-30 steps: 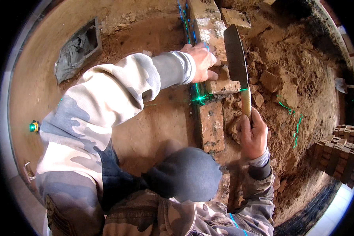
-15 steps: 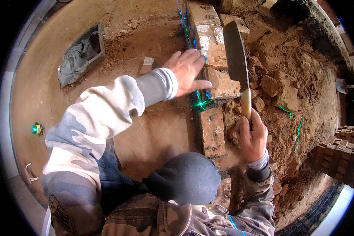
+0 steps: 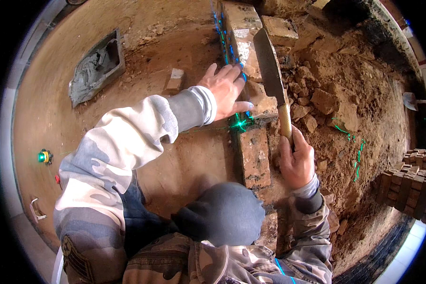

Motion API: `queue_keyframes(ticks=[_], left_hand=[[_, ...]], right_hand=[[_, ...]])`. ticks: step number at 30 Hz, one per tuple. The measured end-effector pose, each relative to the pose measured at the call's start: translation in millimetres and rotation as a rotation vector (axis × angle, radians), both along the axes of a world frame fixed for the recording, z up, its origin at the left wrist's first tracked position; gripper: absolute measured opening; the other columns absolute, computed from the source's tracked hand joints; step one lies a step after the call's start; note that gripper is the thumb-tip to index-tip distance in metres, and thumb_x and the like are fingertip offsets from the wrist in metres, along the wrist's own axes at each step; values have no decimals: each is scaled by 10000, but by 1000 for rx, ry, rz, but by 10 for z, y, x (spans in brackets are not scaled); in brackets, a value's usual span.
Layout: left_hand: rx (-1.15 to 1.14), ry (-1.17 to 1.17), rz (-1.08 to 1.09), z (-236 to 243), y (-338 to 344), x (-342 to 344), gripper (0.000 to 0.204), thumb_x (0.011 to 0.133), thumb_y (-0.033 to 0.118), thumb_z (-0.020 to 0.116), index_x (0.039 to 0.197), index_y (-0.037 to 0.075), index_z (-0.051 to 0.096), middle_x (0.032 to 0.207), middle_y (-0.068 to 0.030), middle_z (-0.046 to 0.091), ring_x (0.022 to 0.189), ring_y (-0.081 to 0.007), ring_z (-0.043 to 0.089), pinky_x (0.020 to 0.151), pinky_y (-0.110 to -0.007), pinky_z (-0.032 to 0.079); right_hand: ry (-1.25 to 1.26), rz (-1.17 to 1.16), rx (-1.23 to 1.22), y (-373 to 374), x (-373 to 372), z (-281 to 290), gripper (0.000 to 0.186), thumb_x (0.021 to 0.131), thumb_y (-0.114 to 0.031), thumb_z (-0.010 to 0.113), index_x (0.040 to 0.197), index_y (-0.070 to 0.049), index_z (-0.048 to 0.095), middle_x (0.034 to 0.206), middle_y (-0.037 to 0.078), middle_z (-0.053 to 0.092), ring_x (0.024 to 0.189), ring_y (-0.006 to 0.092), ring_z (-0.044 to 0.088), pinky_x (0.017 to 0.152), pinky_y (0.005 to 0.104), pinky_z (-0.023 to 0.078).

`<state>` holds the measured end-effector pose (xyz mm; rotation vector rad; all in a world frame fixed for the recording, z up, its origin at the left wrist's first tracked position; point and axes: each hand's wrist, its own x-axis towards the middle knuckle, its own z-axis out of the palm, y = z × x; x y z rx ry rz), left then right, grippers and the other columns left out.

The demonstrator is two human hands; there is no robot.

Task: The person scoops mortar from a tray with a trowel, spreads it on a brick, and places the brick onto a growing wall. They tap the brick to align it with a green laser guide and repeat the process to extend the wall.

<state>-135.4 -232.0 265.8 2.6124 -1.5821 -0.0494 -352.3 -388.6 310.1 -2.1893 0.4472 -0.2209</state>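
Observation:
My right hand (image 3: 298, 161) is closed round the wooden handle of a brick knife (image 3: 270, 68). Its broad, dark blade points away from me, over the right part of the brick row. On the row's left edge lies my left hand (image 3: 225, 92), fingers spread, the thumb reaching toward a brick (image 3: 262, 103) beside the blade. A bright green laser spot (image 3: 240, 124) glows just below that thumb. Nearer to me, past a gap, lies another brick (image 3: 255, 158). Paler, mortar-marked bricks (image 3: 244, 21) continue the row away from me.
A tray (image 3: 122, 49) of wet grey mortar stands at the left, with a loose brick piece (image 3: 175, 79) nearby. Rubble (image 3: 324, 102) and loose soil cover the right. A laser device (image 3: 44, 156) sits far left; stacked bricks (image 3: 407, 189) stand far right.
The knife and my right hand have shifted left, bringing the blade over the bricks. My left hand stays at the row's edge, its fingers slightly more spread.

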Motion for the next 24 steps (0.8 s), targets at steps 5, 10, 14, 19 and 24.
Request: queue_keyframes(ticks=[5,10,14,19,24], left_hand=[[-33,10,0,-8,-17,-2,868,917,706,473,1335,-51,546,1469,-262,435,1421,-405,365,1160,-577,280],[-35,37,10,16,-9,2,784,922,646,532,1361,-4,550,1483,-249,428,1403,-400,384,1129,-539,322],[-229,21,-67,-63,-106,59,668,921,577,598,1441,163,531,1534,-227,371,1432,-401,338,1141,-541,306],[130,169,-78,108,-372,188,765,899,706,528,1546,331,367,1652,-183,177,1509,-437,150,1185,-631,203],[224,292,-34,285,-470,95,780,861,699,603,1532,360,394,1661,-161,162,1525,-431,88,1174,-676,175]], right_hand=[[-13,-7,-13,-43,-60,-77,309,953,-74,583,1238,45,573,736,220,645,637,341,687,588,401,515],[-46,24,-68,-143,-134,-135,322,955,-82,588,1253,38,572,768,203,665,660,308,700,608,378,528],[15,34,40,-441,-581,-177,309,950,-142,612,1210,26,620,738,77,608,648,134,606,601,301,488],[171,291,-231,-916,-913,-46,371,812,-162,752,1129,18,682,705,70,587,602,162,582,576,316,479],[210,448,-692,-1482,-690,80,231,750,-260,813,842,-81,700,712,80,659,611,267,665,567,408,532]])
